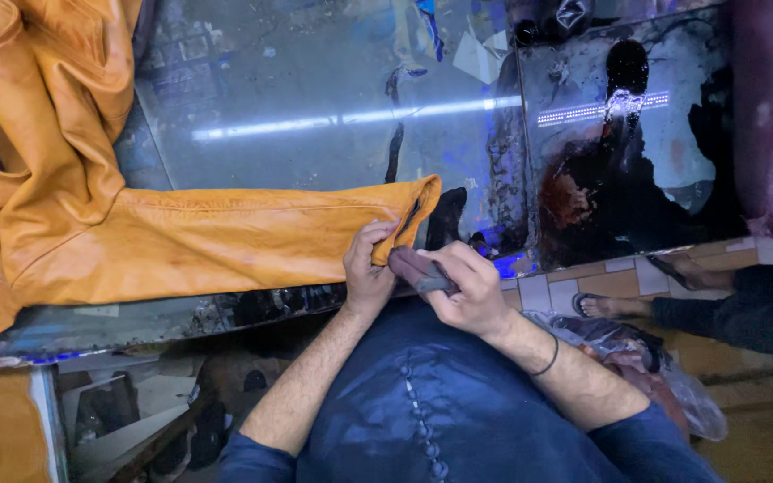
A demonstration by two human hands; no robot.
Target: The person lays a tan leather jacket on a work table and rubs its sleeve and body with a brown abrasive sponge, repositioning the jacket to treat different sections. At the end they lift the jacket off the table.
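We pin the tan leather jacket point(181, 241) sleeve cuff flat on the glass counter point(315, 125) under left hand point(366, 273) fingers, so right hand point(467, 291) fingers, clenched around a dark rag point(418, 270), can work just beside them.

We see only part of the tan leather jacket point(55, 179): its body runs off the left and top edges, leaving one sleeve point(225, 241) whole. Our left hand point(367, 273) covers the cuff's lower corner. Our right hand point(469, 288) wraps a dark cloth point(413, 268), so its full shape stays hidden. At right, another person's sandalled foot point(606, 307) shows, the leg cut by the edge. Items beneath the glass counter point(315, 116) are too blurred to identify.
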